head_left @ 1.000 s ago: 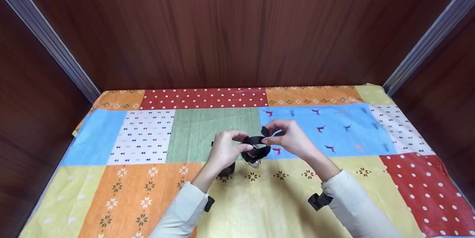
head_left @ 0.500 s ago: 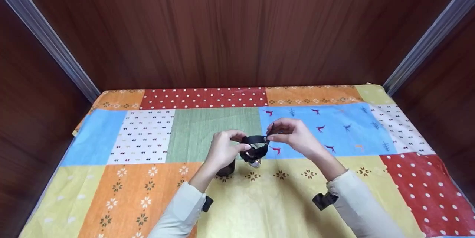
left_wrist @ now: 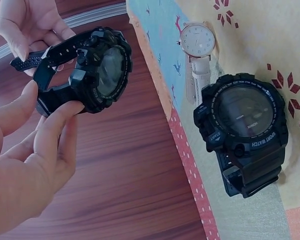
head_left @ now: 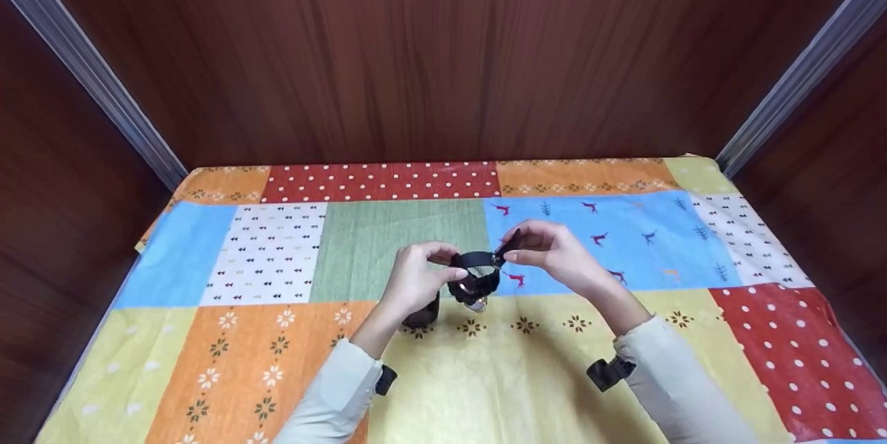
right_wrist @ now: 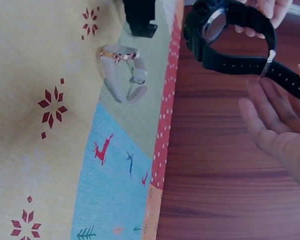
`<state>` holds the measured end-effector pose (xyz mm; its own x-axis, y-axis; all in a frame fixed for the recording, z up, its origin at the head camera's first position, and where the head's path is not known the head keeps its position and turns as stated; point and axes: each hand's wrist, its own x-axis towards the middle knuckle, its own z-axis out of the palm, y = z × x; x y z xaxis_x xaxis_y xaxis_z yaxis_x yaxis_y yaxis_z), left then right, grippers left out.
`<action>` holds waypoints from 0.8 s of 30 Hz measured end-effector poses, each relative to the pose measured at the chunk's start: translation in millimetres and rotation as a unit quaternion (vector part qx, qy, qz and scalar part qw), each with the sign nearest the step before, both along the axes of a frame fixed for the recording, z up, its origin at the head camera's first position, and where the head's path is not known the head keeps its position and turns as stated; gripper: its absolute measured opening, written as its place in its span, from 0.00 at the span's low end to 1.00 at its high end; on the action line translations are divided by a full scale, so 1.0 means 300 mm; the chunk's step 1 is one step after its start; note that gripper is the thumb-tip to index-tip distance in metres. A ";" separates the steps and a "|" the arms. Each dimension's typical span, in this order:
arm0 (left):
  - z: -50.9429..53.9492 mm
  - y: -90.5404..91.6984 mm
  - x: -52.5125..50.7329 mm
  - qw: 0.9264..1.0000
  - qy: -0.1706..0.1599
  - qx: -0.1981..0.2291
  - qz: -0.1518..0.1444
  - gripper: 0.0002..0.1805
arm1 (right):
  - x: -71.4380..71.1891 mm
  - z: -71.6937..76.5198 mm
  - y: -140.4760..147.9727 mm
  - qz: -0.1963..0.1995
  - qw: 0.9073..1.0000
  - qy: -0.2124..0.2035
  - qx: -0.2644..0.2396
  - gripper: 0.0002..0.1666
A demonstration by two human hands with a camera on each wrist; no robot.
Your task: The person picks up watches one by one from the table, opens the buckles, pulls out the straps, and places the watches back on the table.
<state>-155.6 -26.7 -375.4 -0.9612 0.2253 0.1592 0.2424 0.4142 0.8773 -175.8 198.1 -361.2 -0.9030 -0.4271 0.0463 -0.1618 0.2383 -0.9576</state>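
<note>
Held above the table, a black sport watch (head_left: pixel 479 285) has its strap curved into a loop. My left hand (head_left: pixel 416 279) grips it by the strap beside the case, thumb on one side and fingers on the other, as the left wrist view shows. My right hand (head_left: pixel 558 255) pinches the strap's free end, which sticks out past the metal buckle (right_wrist: pixel 269 62). In the left wrist view the held watch's round face (left_wrist: pixel 111 72) points away from my left palm. Part of the strap is hidden behind my right fingers.
A second black sport watch (left_wrist: pixel 245 112) stands on the patchwork tablecloth (head_left: pixel 443 375), under my left wrist. Close to it is a pale-strapped watch (left_wrist: pixel 197 41) with a white dial and rose-gold rim. Dark wood panels (head_left: pixel 443 49) enclose the table's back and sides.
My right hand has shifted slightly right, drawing the strap's free end away from the loop, and that end now slants right. My left hand has moved a little left with the watch.
</note>
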 end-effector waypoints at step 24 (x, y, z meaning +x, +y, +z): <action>-0.012 -0.009 0.000 1.000 -0.020 0.001 -0.020 0.13 | 0.003 -0.012 0.010 -0.030 0.998 -0.034 -0.044 0.19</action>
<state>-155.7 -29.4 -378.8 -0.9570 0.2639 0.1209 0.2232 0.4028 0.8877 -174.9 201.0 -364.8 -0.9293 -0.3690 0.0179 -0.0828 0.1608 -0.9835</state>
